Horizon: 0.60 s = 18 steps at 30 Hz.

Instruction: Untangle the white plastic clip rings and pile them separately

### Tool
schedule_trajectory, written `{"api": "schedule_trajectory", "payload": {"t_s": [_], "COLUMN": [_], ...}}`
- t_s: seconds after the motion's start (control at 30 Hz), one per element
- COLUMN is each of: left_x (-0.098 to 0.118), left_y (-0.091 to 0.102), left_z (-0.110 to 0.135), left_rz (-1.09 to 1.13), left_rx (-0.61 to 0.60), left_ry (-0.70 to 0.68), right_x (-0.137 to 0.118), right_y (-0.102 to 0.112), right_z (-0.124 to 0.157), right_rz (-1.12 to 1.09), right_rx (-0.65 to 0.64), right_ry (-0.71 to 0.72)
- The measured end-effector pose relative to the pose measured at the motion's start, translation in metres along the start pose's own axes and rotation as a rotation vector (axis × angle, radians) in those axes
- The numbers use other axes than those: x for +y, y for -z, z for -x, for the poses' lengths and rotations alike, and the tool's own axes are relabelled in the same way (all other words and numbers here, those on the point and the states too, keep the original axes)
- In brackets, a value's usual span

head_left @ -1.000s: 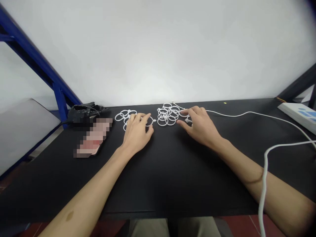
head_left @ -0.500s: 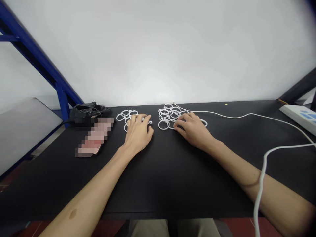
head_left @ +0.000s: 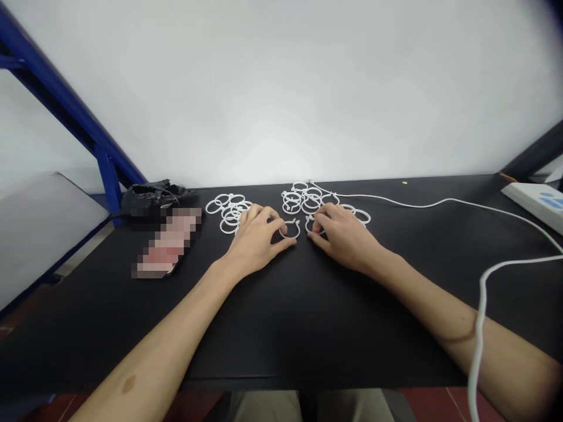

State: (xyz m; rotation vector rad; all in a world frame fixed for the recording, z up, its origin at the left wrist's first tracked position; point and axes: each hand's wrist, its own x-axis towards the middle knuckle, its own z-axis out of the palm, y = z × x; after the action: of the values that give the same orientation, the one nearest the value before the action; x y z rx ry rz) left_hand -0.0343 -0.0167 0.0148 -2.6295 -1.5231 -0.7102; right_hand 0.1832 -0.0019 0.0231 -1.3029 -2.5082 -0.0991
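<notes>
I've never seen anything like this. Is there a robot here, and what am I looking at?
No robot: these are a person's bare hands, the left and the right. A camera worn on that person's head, looking forward and down, takes every picture. On the black table lie two clusters of thin white rings, a left cluster and a right cluster. The left hand appears to pinch one ring, the right another ring. At the left lie crumpled black plastic and a pinkish item, pixelated; white cables run at the right.
</notes>
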Motion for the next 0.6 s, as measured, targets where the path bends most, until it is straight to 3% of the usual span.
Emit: {"api": "schedule_trajectory", "payload": {"t_s": [0.17, 0.33, 0.6], "left_x": [0.003, 0.008, 0.02], "left_y": [0.002, 0.005, 0.012], "left_z": [0.0, 0.0, 0.0], "left_rz": [0.009, 0.074, 0.304], "left_rx": [-0.045, -0.015, 0.12], "left_ry": [0.007, 0.008, -0.067], "right_x": [0.0, -0.002, -0.016], "right_y": [0.001, 0.003, 0.013], "right_z": [0.001, 0.002, 0.003], "right_rz": [0.019, -0.016, -0.504], "right_rx": [-0.01, 0.096, 0.254], "right_ry": [-0.015, 0.006, -0.049]}}
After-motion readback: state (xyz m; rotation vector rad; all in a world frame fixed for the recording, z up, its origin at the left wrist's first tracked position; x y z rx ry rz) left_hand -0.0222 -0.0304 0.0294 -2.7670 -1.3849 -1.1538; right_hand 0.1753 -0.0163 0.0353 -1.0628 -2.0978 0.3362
